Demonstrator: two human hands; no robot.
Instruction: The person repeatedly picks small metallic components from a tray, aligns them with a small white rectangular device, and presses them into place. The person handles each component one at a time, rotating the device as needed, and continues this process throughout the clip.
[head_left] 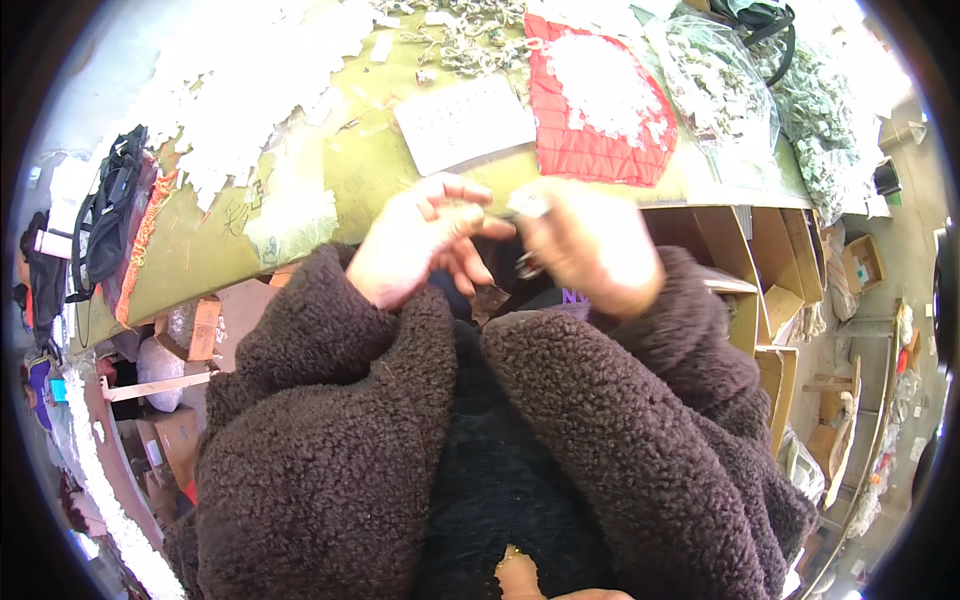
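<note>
Both my hands are raised in front of my chest, close to the near edge of the green table [380,130]. My left hand [425,240] has its fingers bent and apart, with the foremost fingertips reaching toward the right hand; nothing shows between them. Smeared by motion, my right hand [595,245] is closed around a small whitish piece [530,205] that sticks out by the thumb side. Something small and dark with a shine shows under those fingers, too blurred to name. Beyond the hands lie a white card [465,125] and a red quilted cloth [560,125] bearing many small white bits.
White scraps [230,110] spread over the table's left. Knotted cords [470,45] lie at the back, and a clear bag of pale green pieces [715,95] at the right. A black bag [115,205] hangs at the left edge. Cardboard boxes [725,240] stand below at right.
</note>
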